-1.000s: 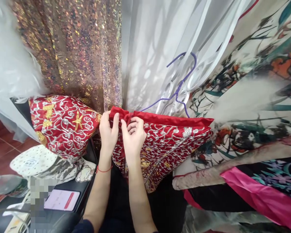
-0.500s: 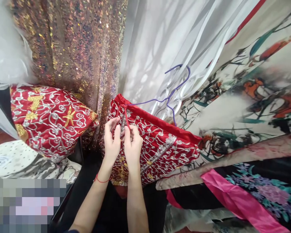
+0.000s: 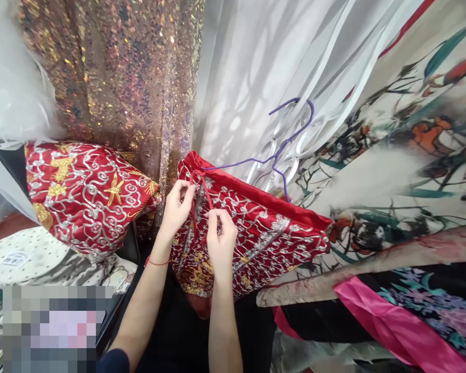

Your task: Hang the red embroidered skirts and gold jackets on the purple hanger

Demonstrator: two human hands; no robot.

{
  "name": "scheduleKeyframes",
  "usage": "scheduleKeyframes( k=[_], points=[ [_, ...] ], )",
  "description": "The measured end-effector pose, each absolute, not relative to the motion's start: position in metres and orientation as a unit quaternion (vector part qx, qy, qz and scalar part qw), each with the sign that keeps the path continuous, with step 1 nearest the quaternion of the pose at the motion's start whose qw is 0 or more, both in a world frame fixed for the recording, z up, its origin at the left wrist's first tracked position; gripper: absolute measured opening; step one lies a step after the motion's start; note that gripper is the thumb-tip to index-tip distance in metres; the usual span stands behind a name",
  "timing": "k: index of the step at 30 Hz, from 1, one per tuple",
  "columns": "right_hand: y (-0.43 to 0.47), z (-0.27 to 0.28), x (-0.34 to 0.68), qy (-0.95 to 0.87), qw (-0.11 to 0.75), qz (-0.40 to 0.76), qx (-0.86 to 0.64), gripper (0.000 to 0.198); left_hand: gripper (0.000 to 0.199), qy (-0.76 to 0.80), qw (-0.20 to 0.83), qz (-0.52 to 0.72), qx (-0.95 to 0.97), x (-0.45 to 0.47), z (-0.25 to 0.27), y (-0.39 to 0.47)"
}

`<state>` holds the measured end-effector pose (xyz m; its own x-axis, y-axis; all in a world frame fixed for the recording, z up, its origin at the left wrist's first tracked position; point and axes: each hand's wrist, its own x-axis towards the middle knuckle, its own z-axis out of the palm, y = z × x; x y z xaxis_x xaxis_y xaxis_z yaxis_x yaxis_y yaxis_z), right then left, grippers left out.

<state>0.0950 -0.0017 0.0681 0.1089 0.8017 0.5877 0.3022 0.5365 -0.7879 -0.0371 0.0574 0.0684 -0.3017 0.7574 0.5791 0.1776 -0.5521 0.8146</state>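
Note:
A red skirt (image 3: 252, 233) with silver and gold embroidery hangs by its waistband on a purple hanger (image 3: 274, 155). Red ties (image 3: 206, 192) come off the waistband near its left end. My left hand (image 3: 179, 202) is closed, pinching the left tie just below the waistband. Lower and to the right, my right hand (image 3: 221, 230) pinches the other tie, its fingertips over the embroidery. A matching red embroidered piece (image 3: 89, 197) lies to the left, apart from both hands.
A sequined cloth (image 3: 128, 67) and white curtain (image 3: 236, 72) hang behind. Painted floral fabric (image 3: 423, 171) fills the right side. At lower right lies black embroidered cloth (image 3: 404, 295) with a pink band (image 3: 388, 316). A spotted white item (image 3: 27, 254) is at left.
My hands have moved apart: the left one up towards the waistband, the right one down and to the right. The ties are spread wider. The view has shifted slightly.

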Motion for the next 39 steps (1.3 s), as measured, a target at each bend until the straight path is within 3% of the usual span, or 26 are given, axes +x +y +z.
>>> scheduleKeyframes(
  k=[2, 4, 12, 17, 20, 23, 26, 30, 34, 39],
  points=[
    [0.005, 0.066, 0.103, -0.584, 0.63, 0.22, -0.462, 0.03, 0.029, 0.385, 0.27, 0.725, 0.503, -0.035, 0.071, 0.054],
    [0.013, 0.064, 0.113, -0.549, 0.652, 0.194, -0.486, 0.03, 0.032, 0.375, 0.263, 0.755, 0.469, -0.035, 0.076, 0.048],
    [0.027, 0.082, 0.127, -0.512, 0.673, 0.041, -0.533, 0.033, 0.015, 0.519, 0.028, 0.721, 0.458, -0.053, 0.09, 0.026],
    [0.023, 0.087, 0.136, -0.513, 0.669, 0.145, -0.519, 0.037, 0.014, 0.482, 0.064, 0.682, 0.546, -0.068, 0.098, 0.02],
    [0.019, 0.089, 0.143, -0.547, 0.61, 0.172, -0.547, 0.034, 0.022, 0.49, 0.053, 0.618, 0.612, -0.074, 0.101, 0.011],
    [0.014, 0.096, 0.145, -0.674, 0.476, 0.237, -0.513, 0.019, 0.019, 0.574, -0.016, 0.558, 0.599, -0.074, 0.1, 0.011],
    [0.008, 0.109, 0.139, -0.755, 0.391, 0.338, -0.403, 0.02, 0.02, 0.581, -0.028, 0.638, 0.505, -0.066, 0.103, 0.025],
    [0.011, 0.125, 0.121, -0.744, 0.469, 0.33, -0.344, 0.031, 0.023, 0.458, 0.083, 0.745, 0.477, -0.056, 0.113, 0.041],
    [0.031, 0.132, 0.112, -0.738, 0.54, 0.221, -0.339, 0.031, 0.025, 0.374, 0.274, 0.651, 0.601, -0.06, 0.119, 0.039],
    [0.046, 0.139, 0.115, -0.84, 0.441, 0.099, -0.3, 0.024, 0.027, 0.36, 0.347, 0.515, 0.697, -0.074, 0.121, 0.033]
  ],
)
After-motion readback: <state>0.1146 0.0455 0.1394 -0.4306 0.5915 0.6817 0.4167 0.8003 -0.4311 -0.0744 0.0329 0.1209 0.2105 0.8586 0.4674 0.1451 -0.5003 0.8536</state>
